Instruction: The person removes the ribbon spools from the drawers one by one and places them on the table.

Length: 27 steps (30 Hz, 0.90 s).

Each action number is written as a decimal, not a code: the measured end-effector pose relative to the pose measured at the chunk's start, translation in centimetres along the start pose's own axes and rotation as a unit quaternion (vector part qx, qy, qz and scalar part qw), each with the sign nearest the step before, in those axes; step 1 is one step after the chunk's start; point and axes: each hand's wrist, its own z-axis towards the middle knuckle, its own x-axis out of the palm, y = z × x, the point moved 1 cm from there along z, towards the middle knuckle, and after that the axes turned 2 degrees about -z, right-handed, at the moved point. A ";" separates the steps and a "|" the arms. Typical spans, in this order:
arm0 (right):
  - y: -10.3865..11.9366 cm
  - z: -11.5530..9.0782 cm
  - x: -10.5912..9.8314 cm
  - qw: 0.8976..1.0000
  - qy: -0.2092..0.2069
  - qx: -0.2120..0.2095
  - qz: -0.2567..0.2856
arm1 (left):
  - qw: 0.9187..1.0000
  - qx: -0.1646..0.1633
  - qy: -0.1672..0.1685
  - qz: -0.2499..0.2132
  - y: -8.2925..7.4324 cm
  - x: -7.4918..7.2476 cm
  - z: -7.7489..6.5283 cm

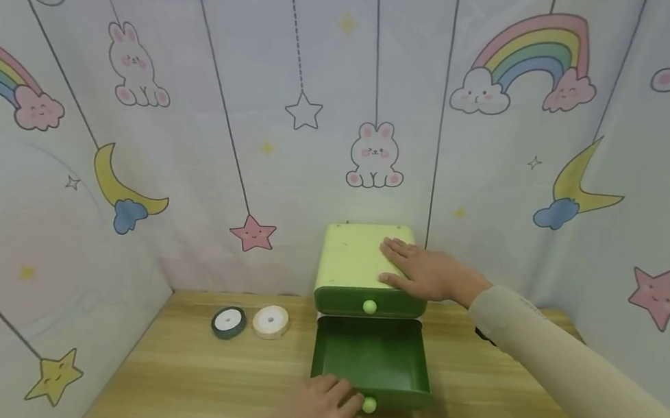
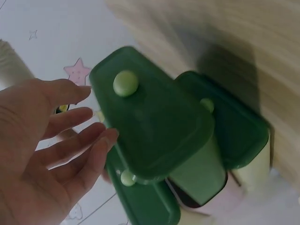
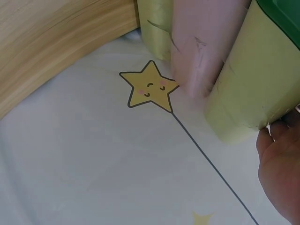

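Note:
A small drawer cabinet (image 1: 355, 253) with a light green top stands against the backdrop. Its middle drawer (image 1: 370, 358), dark green with a round light green knob (image 1: 369, 405), is pulled out, and its visible inside holds nothing. My left hand (image 1: 321, 407) is at the left part of that drawer's front edge; in the left wrist view its fingers (image 2: 77, 140) are loosely bent beside the edge, away from the knob. My right hand (image 1: 427, 275) rests with extended fingers on the cabinet's top. The right wrist view shows part of this hand (image 3: 283, 173) against the light green casing.
Left of the cabinet, a dark ribbon roll (image 1: 228, 322) and a cream ribbon roll (image 1: 270, 322) lie on the wooden table (image 1: 197, 379). A backdrop (image 1: 212, 140) printed with rabbits, stars and rainbows encloses the table. In the left wrist view, the lower drawer (image 2: 234, 126) is closed.

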 end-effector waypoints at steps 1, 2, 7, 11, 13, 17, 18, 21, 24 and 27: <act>0.0 0.0 0.0 1.000 0.000 -0.001 0.001 | 1.000 0.005 -0.011 0.005 -0.2 0.4 -0.1; 0.0 0.1 0.0 1.000 0.000 0.000 0.000 | 1.000 0.009 -0.024 0.011 -0.5 0.9 -0.1; 0.1 0.4 0.0 1.000 -0.002 -0.004 0.004 | 0.996 0.031 -0.067 0.052 -1.3 2.5 -0.5; 0.1 0.2 0.0 1.000 0.004 -0.003 0.009 | 0.994 0.031 -0.076 0.066 -1.7 3.3 -0.6; 0.0 0.2 0.0 1.000 0.000 -0.006 0.012 | 0.994 0.027 -0.080 0.064 -2.0 3.7 -0.6; -0.1 0.2 0.0 1.000 -0.008 -0.012 0.017 | 0.995 0.024 -0.083 0.058 -2.5 4.5 -0.5; -0.1 0.2 0.0 1.000 -0.008 -0.012 0.016 | 0.995 0.025 -0.081 0.057 -2.6 4.7 -0.5; -0.3 0.2 0.2 1.000 -0.005 -0.011 0.016 | 0.995 0.029 -0.075 0.057 -2.9 5.0 -0.4; -0.4 0.1 0.3 1.000 -0.004 -0.007 0.019 | 0.995 0.032 -0.075 0.060 -3.0 5.3 -0.3; -0.5 0.1 0.4 1.000 -0.003 -0.004 0.022 | 0.994 0.035 -0.073 0.068 -3.1 5.7 -0.2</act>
